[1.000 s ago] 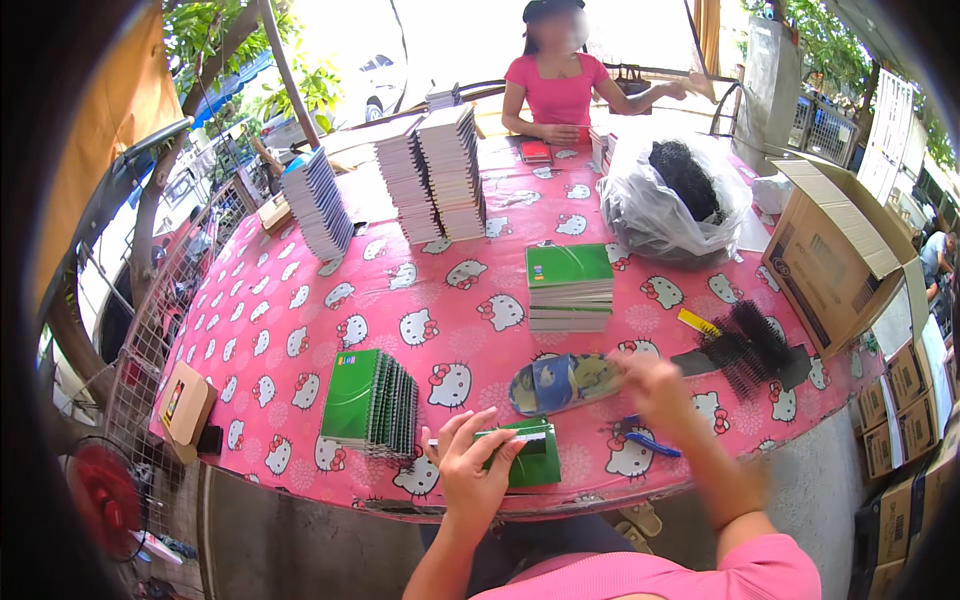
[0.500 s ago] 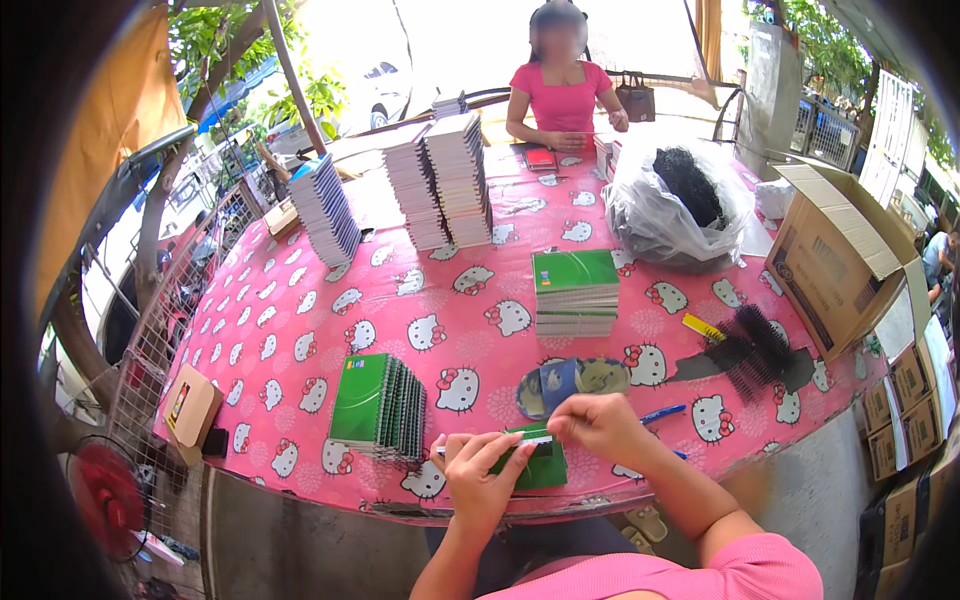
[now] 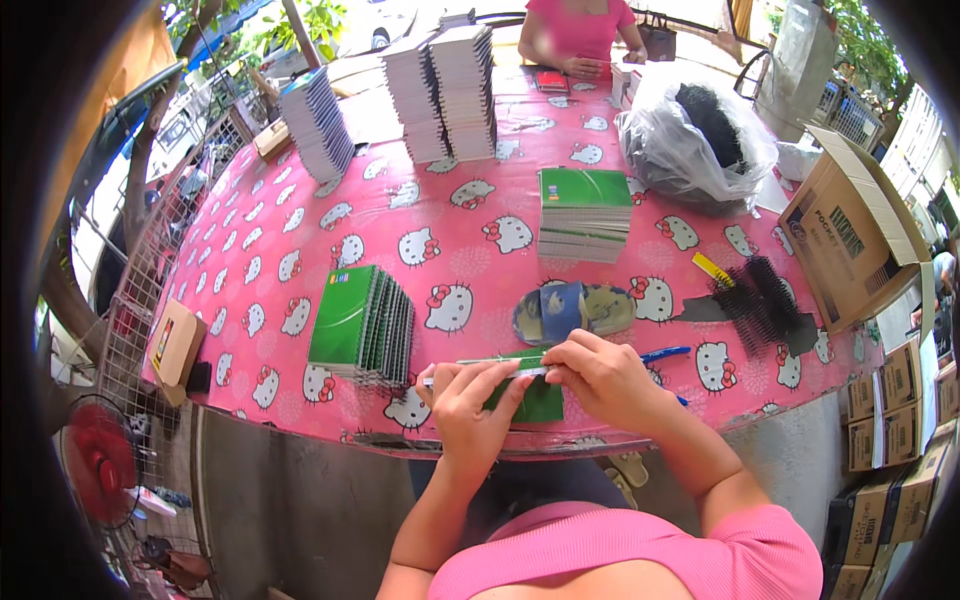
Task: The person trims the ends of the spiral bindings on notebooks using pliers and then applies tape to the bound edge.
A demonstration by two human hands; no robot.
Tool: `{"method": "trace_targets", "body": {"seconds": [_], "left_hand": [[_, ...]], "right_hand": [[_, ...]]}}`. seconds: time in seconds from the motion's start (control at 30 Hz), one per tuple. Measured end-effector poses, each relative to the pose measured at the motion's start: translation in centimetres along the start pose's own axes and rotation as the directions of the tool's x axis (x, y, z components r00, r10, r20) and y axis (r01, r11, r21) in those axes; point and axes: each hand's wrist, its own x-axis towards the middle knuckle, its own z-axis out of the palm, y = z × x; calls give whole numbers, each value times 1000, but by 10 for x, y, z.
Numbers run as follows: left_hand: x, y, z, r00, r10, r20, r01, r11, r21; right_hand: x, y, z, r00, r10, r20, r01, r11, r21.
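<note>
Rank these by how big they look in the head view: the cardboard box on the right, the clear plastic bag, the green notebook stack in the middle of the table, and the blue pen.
1. cardboard box and plastic bag: look about alike, and fisheye bending makes it unsure
2. green notebook stack
3. blue pen

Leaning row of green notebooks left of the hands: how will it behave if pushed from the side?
The row of green notebooks stands fanned on edge, leaning, so it would probably topple or slide flat. The glossy covers suggest slipping on the pink tablecloth. The spiral spines may snag together.
</note>
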Motion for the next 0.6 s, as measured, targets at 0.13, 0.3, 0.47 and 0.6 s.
{"method": "trace_targets", "body": {"seconds": [0.13,0.3,0.47,0.6], "left_hand": [[0,-2,-4,1000,10,19,-10,1000,4],[-6,-6,-9,999,4,38,-4,1000,-7],[-2,-7,4,996,94,10,-94,995,-22],[-1,-2,10,994,103,17,-102,993,-50]], "right_hand": [[3,-4,-1,999,-38,-7,37,996,-78],[19,55,-31,998,44,45,-22,913,-408],[1,113,-7,935,302,184,-122,763,-635],[9,118,-26,960,276,45,-274,901,337]]}}
